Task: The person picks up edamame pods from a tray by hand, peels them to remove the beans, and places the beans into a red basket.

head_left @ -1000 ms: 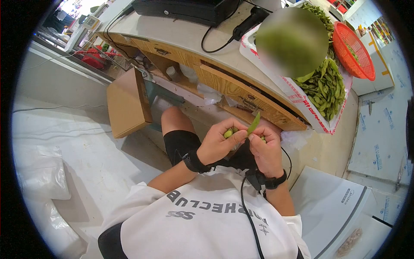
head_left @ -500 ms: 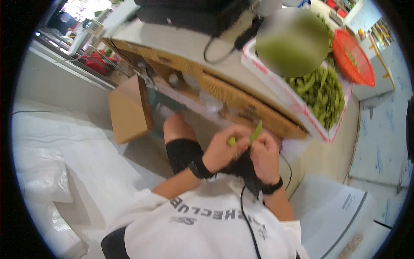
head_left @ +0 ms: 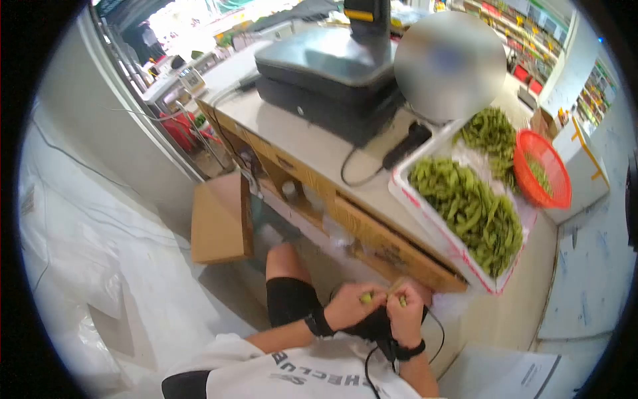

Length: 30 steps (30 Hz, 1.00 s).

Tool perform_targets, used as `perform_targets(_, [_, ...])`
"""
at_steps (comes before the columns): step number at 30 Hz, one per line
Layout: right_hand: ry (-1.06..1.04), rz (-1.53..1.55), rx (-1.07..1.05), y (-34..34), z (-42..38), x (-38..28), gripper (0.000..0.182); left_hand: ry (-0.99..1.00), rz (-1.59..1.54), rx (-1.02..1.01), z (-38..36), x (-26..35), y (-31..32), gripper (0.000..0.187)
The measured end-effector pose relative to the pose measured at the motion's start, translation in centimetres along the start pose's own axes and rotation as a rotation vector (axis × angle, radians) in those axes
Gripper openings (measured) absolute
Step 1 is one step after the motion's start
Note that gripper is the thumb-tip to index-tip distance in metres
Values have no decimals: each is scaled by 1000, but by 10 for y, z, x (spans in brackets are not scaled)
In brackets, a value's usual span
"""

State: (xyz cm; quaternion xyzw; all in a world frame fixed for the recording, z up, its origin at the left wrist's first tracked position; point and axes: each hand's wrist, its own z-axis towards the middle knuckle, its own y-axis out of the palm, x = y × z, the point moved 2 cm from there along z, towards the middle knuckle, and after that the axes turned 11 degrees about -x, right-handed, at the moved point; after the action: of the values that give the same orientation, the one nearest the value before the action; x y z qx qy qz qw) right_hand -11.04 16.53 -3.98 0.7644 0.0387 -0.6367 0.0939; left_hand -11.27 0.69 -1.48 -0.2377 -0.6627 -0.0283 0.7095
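Note:
Above my lap, my left hand (head_left: 352,307) is closed, with a bit of green bean pod (head_left: 366,298) showing between the fingers. Beside it my right hand (head_left: 407,311) is closed too, pinching another green pod (head_left: 402,301), mostly hidden by the fingers. The fingertips of both hands meet or nearly meet. A white tray (head_left: 435,229) heaped with green pods (head_left: 465,206) rests on the counter, ahead and to the right. Behind it lies a second heap of pods (head_left: 488,136). A red plastic basket (head_left: 561,176) contains small light-green beans (head_left: 539,174).
A black weighing scale (head_left: 325,66) with a metal top stands on the counter (head_left: 286,130), a cable beside it. Below on the left is an open cardboard box (head_left: 219,226). Plastic bags (head_left: 80,279) lie at far left. A white box lid (head_left: 505,372) is at lower right.
The view has tilted up, showing more of the counter and scale. The pod that pointed upward from my right fingers is now mostly hidden, and my hands are closer together.

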Motion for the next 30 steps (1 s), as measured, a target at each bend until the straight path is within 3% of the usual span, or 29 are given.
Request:
perform_targets(2, [-134, -248, -1, 6, 0, -21, 7, -89, -150, 23, -2, -4, 3, 20])
perform_targets(6, [54, 250, -71, 13, -5, -11, 5, -249, -540, -8, -5, -7, 4, 18])
perform_targets(12, [-5, 628, -105, 20, -6, -5, 2, -276, -1072, -33, 1, -5, 8, 15])
perform_targets(15, [7, 690, -103, 20, -6, -2, 3, -271, -1089, -49, 1, -8, 8, 15])
perform_targets(21, [88, 519, -122, 18, -1, -5, 16, 108, 12, 40, 1, -1, -3, 17])
perform_targets(25, [132, 432, -186, 11, 3, -9, 24, -42, -142, -62, -2, 6, -12, 18])
perform_targets(30, [141, 467, -214, 12, 1, -7, 14, -145, -292, -107, -3, 0, -15, 18])
